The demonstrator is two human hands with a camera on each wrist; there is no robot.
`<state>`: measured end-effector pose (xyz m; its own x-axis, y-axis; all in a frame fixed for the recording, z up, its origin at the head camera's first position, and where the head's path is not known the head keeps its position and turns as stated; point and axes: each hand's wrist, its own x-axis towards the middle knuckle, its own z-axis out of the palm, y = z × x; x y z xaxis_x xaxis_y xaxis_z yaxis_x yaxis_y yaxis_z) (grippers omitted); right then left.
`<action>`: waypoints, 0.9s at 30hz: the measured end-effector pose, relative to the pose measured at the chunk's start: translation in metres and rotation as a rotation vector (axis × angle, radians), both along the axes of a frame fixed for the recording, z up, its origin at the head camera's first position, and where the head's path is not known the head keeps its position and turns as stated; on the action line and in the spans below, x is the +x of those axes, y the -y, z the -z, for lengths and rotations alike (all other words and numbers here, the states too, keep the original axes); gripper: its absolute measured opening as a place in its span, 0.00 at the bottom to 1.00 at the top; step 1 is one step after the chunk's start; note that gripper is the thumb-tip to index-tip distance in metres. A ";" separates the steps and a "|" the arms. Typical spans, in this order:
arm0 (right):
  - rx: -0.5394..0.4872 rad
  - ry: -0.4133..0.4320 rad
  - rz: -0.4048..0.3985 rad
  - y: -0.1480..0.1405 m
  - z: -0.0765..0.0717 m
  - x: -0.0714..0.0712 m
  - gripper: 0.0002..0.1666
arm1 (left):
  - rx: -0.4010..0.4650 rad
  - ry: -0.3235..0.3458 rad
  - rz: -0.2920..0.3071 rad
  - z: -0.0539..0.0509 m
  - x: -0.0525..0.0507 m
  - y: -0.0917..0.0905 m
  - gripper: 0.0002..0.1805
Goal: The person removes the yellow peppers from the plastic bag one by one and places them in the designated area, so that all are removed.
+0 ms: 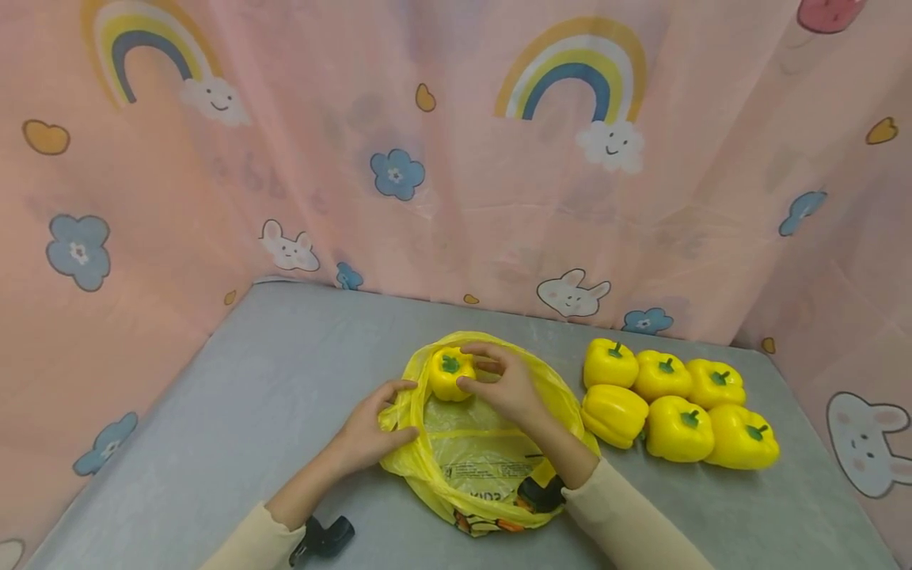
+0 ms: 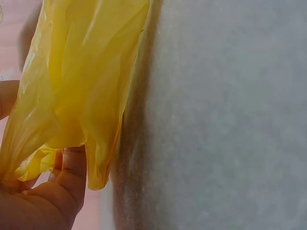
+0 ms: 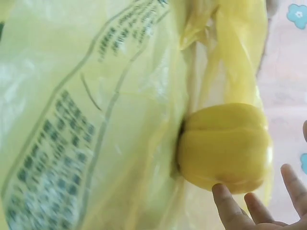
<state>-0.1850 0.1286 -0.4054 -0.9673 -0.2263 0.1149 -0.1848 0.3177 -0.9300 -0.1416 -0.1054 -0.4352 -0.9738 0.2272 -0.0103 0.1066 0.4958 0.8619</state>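
Note:
A yellow plastic bag (image 1: 492,451) lies on the table with its mouth spread wide and its rim rolled. Inside, toward the far left, stands a yellow bell pepper (image 1: 447,384) with its green stem up. My left hand (image 1: 366,427) holds the bag's left rim between thumb and fingers; folds of plastic hide part of its grip in the left wrist view. Over the bag, my right hand (image 1: 506,384) is beside the pepper with its fingers spread. In the right wrist view a fingertip (image 3: 221,191) is at the pepper's edge; whether it touches, I cannot tell.
Several yellow bell peppers (image 1: 680,427) stand in two rows right of the bag, one (image 1: 614,416) on its side. A black object (image 1: 328,537) lies by the left sleeve. A pink patterned curtain (image 1: 470,237) surrounds the grey table (image 1: 285,356).

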 end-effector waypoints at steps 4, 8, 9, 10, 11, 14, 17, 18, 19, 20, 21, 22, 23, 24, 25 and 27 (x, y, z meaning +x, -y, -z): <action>0.012 -0.004 0.014 0.004 0.006 -0.002 0.25 | 0.000 -0.011 0.002 0.001 0.000 0.000 0.32; 0.054 0.004 0.041 0.007 0.010 -0.003 0.26 | 0.006 -0.011 0.006 0.000 0.001 0.000 0.32; 0.066 0.006 0.045 0.008 0.011 -0.004 0.27 | 0.009 -0.010 0.006 0.000 0.001 0.000 0.32; 0.078 0.006 0.049 0.008 0.012 -0.004 0.27 | 0.010 -0.010 0.006 0.000 0.001 0.000 0.32; 0.088 0.009 0.053 0.008 0.013 -0.004 0.28 | 0.010 -0.011 0.007 0.000 0.001 0.000 0.32; 0.109 0.004 0.055 0.010 0.015 -0.006 0.29 | 0.005 -0.015 0.008 0.000 0.001 0.000 0.32; 0.096 -0.016 0.026 0.012 0.018 -0.008 0.29 | -0.001 -0.018 0.007 0.001 0.001 0.000 0.32; 0.089 -0.028 0.011 0.012 0.019 -0.009 0.29 | -0.001 -0.017 0.007 0.001 0.001 0.000 0.32; 0.081 -0.038 -0.002 0.012 0.021 -0.010 0.29 | 0.000 -0.015 0.006 0.001 0.001 0.000 0.32; 0.069 -0.043 -0.016 0.012 0.022 -0.011 0.29 | 0.000 -0.014 0.007 0.001 0.000 0.000 0.32; 0.060 -0.050 -0.027 0.012 0.023 -0.012 0.29 | -0.001 -0.013 0.007 0.001 0.000 0.000 0.32; 0.051 -0.056 -0.039 0.012 0.025 -0.013 0.29 | 0.000 -0.012 0.006 0.002 0.001 0.000 0.32; 0.045 -0.057 -0.049 0.012 0.026 -0.013 0.29 | 0.003 -0.011 0.006 0.002 0.001 0.000 0.32; 0.037 -0.057 -0.058 0.012 0.027 -0.014 0.29 | 0.005 -0.011 0.006 0.003 0.001 0.000 0.32; 0.029 -0.052 -0.065 0.012 0.028 -0.014 0.29 | 0.006 -0.011 0.005 0.003 0.001 0.000 0.32; 0.016 -0.046 -0.077 0.012 0.029 -0.014 0.29 | 0.010 -0.015 0.004 0.004 0.001 0.000 0.32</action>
<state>-0.1994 0.1166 -0.4340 -0.9407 -0.3017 0.1549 -0.2518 0.3156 -0.9149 -0.1410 -0.1057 -0.4393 -0.9729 0.2313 0.0062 0.1212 0.4865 0.8652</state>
